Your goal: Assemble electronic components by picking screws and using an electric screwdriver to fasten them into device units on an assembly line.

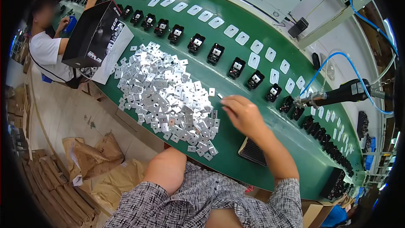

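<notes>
My right hand (244, 116) is over the green table, just right of a big heap of small silver metal plates (168, 88), many with a hole. Its fingers are pinched together, and a small metal plate (220, 96) shows at their tips. One loose plate (211, 92) lies between the heap and my fingers. Beyond the hand runs a row of small black housings (237, 67), several with a silver plate on top. My left hand is not in view.
White flat pieces (231, 31) lie in rows behind the housings. A black tool (346, 93) with a blue hose reaches in from the right. A black box (90, 38) of metal parts stands at left, beside a co-worker (46, 55). A dark tray (253, 151) lies near the front edge.
</notes>
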Action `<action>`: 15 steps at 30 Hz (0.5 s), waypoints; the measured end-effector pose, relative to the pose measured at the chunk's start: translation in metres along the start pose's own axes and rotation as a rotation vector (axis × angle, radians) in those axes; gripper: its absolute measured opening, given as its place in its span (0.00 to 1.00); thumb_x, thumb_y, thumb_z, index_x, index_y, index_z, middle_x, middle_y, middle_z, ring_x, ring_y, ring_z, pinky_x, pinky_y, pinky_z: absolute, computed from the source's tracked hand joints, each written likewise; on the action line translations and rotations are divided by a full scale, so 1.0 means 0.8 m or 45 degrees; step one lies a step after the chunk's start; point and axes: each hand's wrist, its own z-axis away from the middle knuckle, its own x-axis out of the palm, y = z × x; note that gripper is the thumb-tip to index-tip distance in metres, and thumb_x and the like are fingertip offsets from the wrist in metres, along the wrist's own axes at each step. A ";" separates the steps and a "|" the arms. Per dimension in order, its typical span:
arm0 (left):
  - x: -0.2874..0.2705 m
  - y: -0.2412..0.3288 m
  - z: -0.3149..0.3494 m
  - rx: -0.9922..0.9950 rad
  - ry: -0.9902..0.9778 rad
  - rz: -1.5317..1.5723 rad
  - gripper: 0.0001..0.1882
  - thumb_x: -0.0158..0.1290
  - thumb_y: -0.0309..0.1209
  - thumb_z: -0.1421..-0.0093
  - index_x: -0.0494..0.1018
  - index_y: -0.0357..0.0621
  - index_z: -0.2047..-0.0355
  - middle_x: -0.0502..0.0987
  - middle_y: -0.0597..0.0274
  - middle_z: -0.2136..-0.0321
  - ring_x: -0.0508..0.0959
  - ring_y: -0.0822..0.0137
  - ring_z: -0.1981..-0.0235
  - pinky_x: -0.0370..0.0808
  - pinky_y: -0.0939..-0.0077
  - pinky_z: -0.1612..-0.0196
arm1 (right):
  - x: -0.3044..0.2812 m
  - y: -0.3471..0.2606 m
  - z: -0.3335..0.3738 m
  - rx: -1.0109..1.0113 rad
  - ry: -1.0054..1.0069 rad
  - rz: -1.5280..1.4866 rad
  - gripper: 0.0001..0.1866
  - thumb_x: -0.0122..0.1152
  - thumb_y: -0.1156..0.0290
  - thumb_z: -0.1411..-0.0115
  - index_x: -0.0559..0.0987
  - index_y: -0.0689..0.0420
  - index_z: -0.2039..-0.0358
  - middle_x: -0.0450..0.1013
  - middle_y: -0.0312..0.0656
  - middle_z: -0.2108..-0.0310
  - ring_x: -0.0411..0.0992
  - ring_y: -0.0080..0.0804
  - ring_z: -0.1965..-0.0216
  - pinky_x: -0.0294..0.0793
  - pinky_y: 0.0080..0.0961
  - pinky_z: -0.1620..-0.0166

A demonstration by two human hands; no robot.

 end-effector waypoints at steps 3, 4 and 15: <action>0.048 -0.005 0.002 0.085 0.055 0.044 0.49 0.15 0.76 0.39 0.49 0.68 0.25 0.54 0.65 0.25 0.51 0.54 0.25 0.49 0.36 0.27 | 0.031 -0.010 -0.036 -0.125 0.046 0.017 0.11 0.67 0.72 0.42 0.82 0.59 0.58 0.80 0.43 0.56 0.79 0.40 0.60 0.78 0.32 0.55; 0.052 -0.008 -0.002 0.114 0.069 0.065 0.50 0.15 0.77 0.40 0.50 0.68 0.25 0.55 0.65 0.26 0.52 0.53 0.25 0.49 0.36 0.27 | 0.034 -0.008 -0.043 -0.170 0.058 0.028 0.10 0.67 0.74 0.43 0.83 0.61 0.60 0.81 0.42 0.56 0.79 0.39 0.63 0.79 0.31 0.58; 0.018 0.000 -0.016 0.205 0.067 -0.046 0.50 0.15 0.77 0.41 0.50 0.69 0.25 0.55 0.65 0.26 0.52 0.54 0.25 0.49 0.37 0.27 | 0.044 -0.027 -0.047 0.165 0.092 -0.132 0.10 0.66 0.78 0.45 0.83 0.60 0.60 0.77 0.41 0.64 0.74 0.39 0.69 0.75 0.32 0.64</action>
